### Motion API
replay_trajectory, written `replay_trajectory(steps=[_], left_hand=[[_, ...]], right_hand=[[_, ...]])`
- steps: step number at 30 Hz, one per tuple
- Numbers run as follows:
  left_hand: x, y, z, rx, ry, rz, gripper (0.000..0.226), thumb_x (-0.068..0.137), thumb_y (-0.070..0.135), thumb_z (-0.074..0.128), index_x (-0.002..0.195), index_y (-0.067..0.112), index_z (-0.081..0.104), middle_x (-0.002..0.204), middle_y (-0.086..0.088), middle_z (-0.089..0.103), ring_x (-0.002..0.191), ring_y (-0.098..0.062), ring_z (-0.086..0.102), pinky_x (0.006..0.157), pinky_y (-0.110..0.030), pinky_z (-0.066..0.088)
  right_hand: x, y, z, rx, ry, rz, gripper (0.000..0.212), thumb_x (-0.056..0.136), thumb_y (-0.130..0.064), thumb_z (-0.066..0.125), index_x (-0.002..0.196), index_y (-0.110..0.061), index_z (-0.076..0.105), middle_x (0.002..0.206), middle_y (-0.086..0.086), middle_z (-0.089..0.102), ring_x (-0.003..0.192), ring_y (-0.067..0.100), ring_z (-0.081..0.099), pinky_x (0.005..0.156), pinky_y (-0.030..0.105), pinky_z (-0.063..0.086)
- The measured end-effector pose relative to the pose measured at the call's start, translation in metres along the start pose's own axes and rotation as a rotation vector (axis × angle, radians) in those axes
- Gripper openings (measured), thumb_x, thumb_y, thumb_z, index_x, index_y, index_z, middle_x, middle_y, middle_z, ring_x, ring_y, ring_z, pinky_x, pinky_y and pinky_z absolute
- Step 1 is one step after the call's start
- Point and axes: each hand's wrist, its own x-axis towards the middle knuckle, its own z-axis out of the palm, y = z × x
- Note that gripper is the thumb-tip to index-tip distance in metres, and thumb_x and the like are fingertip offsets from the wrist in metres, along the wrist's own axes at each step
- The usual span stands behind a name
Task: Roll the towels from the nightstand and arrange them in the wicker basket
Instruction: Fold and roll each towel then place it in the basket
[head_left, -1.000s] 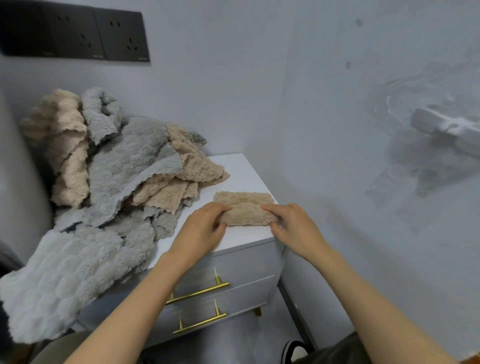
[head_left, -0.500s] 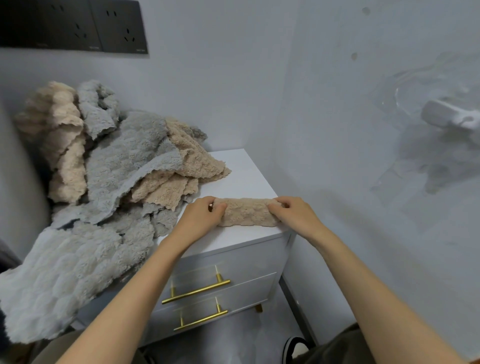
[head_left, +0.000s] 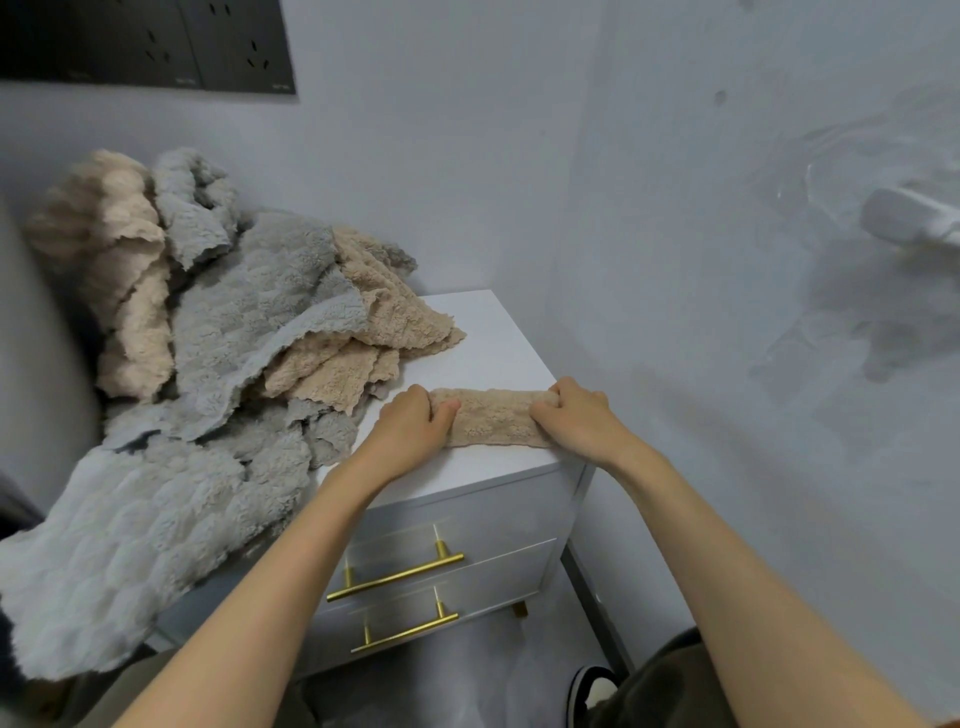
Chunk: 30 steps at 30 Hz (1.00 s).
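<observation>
A small beige towel (head_left: 493, 418) lies as a tight roll near the front edge of the white nightstand (head_left: 498, 338). My left hand (head_left: 410, 431) grips its left end, fingers curled over the roll. My right hand (head_left: 576, 415) grips its right end the same way. A loose heap of grey towels (head_left: 249, 322) and beige towels (head_left: 384, 317) covers the left part of the nightstand, and one grey towel (head_left: 119, 551) hangs off its left front. No wicker basket is in view.
Two drawers with gold bar handles (head_left: 395, 576) face me. A grey wall (head_left: 701, 312) closes in right of the nightstand. Black wall sockets (head_left: 156, 47) sit at upper left. A white fitting (head_left: 909, 221) juts from the right wall. My shoe (head_left: 592, 686) is on the floor.
The folded beige towel has been rolled forward into a tighter, narrower roll. Both hands moved from its near edge onto its ends, fingers curling over it.
</observation>
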Motion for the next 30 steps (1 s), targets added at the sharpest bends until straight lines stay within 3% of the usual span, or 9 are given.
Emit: replay_trajectory(steps=[3, 7, 9, 11, 15, 17, 21, 26, 30], left_hand=[[-0.008, 0.0, 0.001, -0.13, -0.006, 0.016, 0.027, 0.1, 0.033, 0.041, 0.087, 0.01, 0.037, 0.07, 0.001, 0.038, 0.06, -0.01, 0.035, 0.054, -0.028, 0.027], [-0.019, 0.002, 0.002, -0.319, 0.045, 0.003, 0.029, 0.098, 0.037, 0.045, 0.098, 0.008, 0.041, 0.079, 0.0, 0.041, 0.067, -0.01, 0.038, 0.058, -0.024, 0.032], [-0.026, 0.004, 0.005, -0.457, 0.051, -0.011, 0.032, 0.097, 0.038, 0.048, 0.106, 0.008, 0.044, 0.085, -0.002, 0.047, 0.074, -0.012, 0.044, 0.068, -0.027, 0.043], [-0.035, 0.009, 0.005, -0.586, 0.063, 0.012, 0.031, 0.096, 0.035, 0.05, 0.108, 0.006, 0.044, 0.081, -0.004, 0.048, 0.075, -0.013, 0.048, 0.077, -0.034, 0.053], [-0.049, 0.022, -0.002, -0.62, 0.126, 0.074, 0.027, 0.096, 0.035, 0.051, 0.1, 0.009, 0.045, 0.071, -0.003, 0.051, 0.063, -0.009, 0.051, 0.071, -0.034, 0.051], [-0.059, 0.029, -0.004, -0.641, 0.135, 0.093, 0.023, 0.096, 0.035, 0.051, 0.094, 0.013, 0.044, 0.067, -0.001, 0.051, 0.06, -0.008, 0.049, 0.067, -0.031, 0.048], [-0.082, 0.048, -0.002, -0.718, 0.114, 0.141, 0.021, 0.096, 0.032, 0.053, 0.096, 0.011, 0.046, 0.067, 0.002, 0.053, 0.06, -0.008, 0.048, 0.061, -0.026, 0.044], [-0.101, 0.079, -0.006, -0.748, 0.027, 0.216, 0.032, 0.095, 0.032, 0.055, 0.106, 0.002, 0.049, 0.074, -0.005, 0.053, 0.061, -0.01, 0.044, 0.056, -0.021, 0.039], [-0.118, 0.112, -0.005, -0.738, -0.104, 0.291, 0.032, 0.095, 0.036, 0.053, 0.105, 0.005, 0.051, 0.081, -0.005, 0.06, 0.069, -0.012, 0.049, 0.063, -0.027, 0.041]], right_hand=[[-0.004, 0.004, 0.003, 0.099, 0.051, -0.046, 0.018, 0.091, -0.027, 0.051, 0.096, -0.012, 0.043, 0.086, 0.001, 0.051, 0.087, 0.019, 0.045, 0.058, 0.024, 0.03], [-0.018, 0.002, 0.0, 0.156, 0.082, -0.085, 0.015, 0.089, -0.023, 0.053, 0.094, -0.013, 0.043, 0.076, -0.003, 0.05, 0.065, 0.011, 0.044, 0.056, 0.025, 0.032], [-0.028, 0.002, -0.003, 0.195, 0.09, -0.102, 0.013, 0.089, -0.021, 0.052, 0.097, -0.012, 0.046, 0.077, -0.002, 0.053, 0.064, 0.011, 0.045, 0.057, 0.025, 0.035], [-0.04, 0.0, -0.006, 0.247, 0.09, -0.115, 0.012, 0.089, -0.019, 0.048, 0.1, -0.013, 0.049, 0.083, 0.001, 0.056, 0.066, 0.013, 0.048, 0.061, 0.027, 0.038], [-0.067, -0.005, -0.015, 0.303, 0.095, -0.122, 0.017, 0.096, -0.02, 0.035, 0.102, -0.019, 0.051, 0.087, 0.001, 0.054, 0.071, 0.013, 0.045, 0.061, 0.026, 0.036], [-0.083, -0.005, -0.019, 0.328, 0.08, -0.124, 0.018, 0.1, -0.031, 0.035, 0.103, -0.024, 0.051, 0.087, -0.001, 0.054, 0.071, 0.014, 0.046, 0.063, 0.027, 0.035], [-0.113, -0.002, -0.037, 0.243, 0.007, -0.144, 0.037, 0.091, -0.062, 0.044, 0.11, -0.031, 0.055, 0.108, -0.009, 0.06, 0.09, 0.006, 0.058, 0.069, 0.023, 0.043], [-0.154, 0.003, -0.067, 0.194, -0.042, -0.16, 0.035, 0.09, -0.059, 0.049, 0.117, -0.038, 0.053, 0.114, -0.015, 0.061, 0.099, -0.001, 0.06, 0.079, 0.023, 0.05], [-0.189, 0.007, -0.087, 0.24, -0.066, -0.162, 0.035, 0.091, -0.058, 0.047, 0.122, -0.04, 0.051, 0.116, -0.019, 0.061, 0.098, -0.007, 0.06, 0.085, 0.019, 0.046]])
